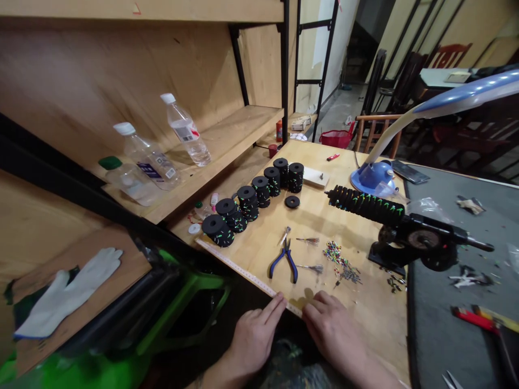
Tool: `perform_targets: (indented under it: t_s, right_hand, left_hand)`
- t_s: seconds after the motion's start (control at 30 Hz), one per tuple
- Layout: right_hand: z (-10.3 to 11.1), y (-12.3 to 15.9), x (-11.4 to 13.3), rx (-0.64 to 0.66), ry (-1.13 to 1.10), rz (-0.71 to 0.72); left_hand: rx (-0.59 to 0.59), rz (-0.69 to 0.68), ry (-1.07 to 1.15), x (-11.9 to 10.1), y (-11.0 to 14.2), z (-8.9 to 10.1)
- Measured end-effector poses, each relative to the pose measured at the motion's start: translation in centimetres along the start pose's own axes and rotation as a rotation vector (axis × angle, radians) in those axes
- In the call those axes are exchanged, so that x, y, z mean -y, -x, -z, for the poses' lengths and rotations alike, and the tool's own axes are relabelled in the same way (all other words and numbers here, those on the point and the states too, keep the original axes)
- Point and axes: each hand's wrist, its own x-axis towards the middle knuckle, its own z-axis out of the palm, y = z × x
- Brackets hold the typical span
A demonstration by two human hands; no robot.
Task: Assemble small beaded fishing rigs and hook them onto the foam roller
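Note:
At the near edge of the wooden table, my left hand (pixel 259 329) has fingers stretched out, their tips touching the measuring tape strip (pixel 243 270) along that edge. My right hand (pixel 333 327) rests by the same edge with fingers curled and closed; what they hold, if anything, is hidden. Beyond my hands lie blue-handled pliers (pixel 295 270) with jaws pointing away. Close to the pliers are two small bundles of thin wires (pixel 314 268). Coloured beads (pixel 333 252) and small metal pieces (pixel 351 274) lie heaped further right.
Several black foam spools (pixel 246 201) line the left side, with a flat black disc (pixel 292 202) nearby. A black winding device (pixel 424 237) carries a long foam roll at right, before a blue lamp (pixel 368 175). Plastic bottles (pixel 188 135) stand on the left shelf.

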Motion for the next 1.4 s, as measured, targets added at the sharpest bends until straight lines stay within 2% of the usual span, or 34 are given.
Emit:
perform_targets:
  t_s: [0.2, 0.37, 0.6, 0.83, 1.07, 1.3, 1.4]
  right_hand:
    - [2.4, 1.5, -2.2, 0.002, 0.016, 0.084]
    - [3.3, 1.9, -3.2, -0.004, 0.034, 0.091]
    - [3.1, 1.6, -3.6, 0.035, 0.088, 0.086]
    - [3.3, 1.7, -3.8, 0.071, 0.007, 0.064]
    - [2.4, 2.1, -4.1, 0.092, -0.056, 0.061]
    - [2.6, 2.4, -3.6, 0.118, -0.096, 0.021]
    - [1.9, 2.8, -3.3, 0.134, -0.115, 0.026]
  left_hand:
    - [0.041, 0.004, -0.066, -0.4, 0.2, 0.1]
    - [0.067, 0.020, -0.086, -0.6, 0.4, -0.2]
    - [0.085, 0.028, -0.085, -0.8, 0.3, -0.1]
    - [0.151, 0.041, -0.102, -0.6, 0.8, -0.6]
    - [0.122, 0.039, -0.078, -0.7, 0.7, -0.5]
    - [0.182, 0.045, -0.107, -0.8, 0.5, 0.0]
    - [0.181, 0.043, -0.103, -0.7, 0.5, -0.1]
